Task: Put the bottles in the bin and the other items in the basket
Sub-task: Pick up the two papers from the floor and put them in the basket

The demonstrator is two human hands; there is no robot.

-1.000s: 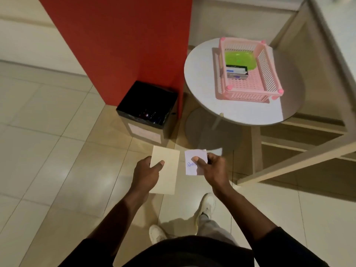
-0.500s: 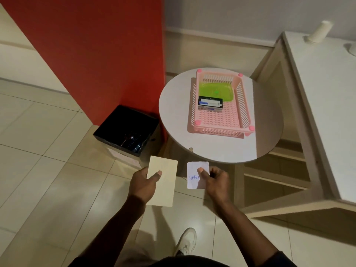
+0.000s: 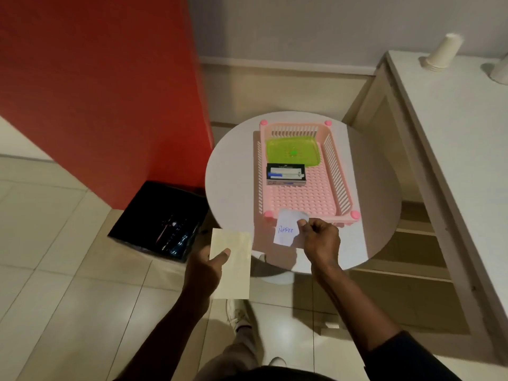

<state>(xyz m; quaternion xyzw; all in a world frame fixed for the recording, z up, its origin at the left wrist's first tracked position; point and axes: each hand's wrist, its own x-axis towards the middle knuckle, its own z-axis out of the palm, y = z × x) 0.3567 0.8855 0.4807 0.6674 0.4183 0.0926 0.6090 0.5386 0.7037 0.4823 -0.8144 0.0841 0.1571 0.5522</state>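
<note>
Round desk (image 3: 233, 188), frame centre: right hand (image 3: 320, 240) pinches note (image 3: 286, 229), left hand (image 3: 204, 268) grips card (image 3: 233, 259); clear basket (image 3: 341, 177) rim, then release.

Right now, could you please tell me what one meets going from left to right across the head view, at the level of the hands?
Black square bin → beige card in the left hand → white paper note in the right hand.
</note>
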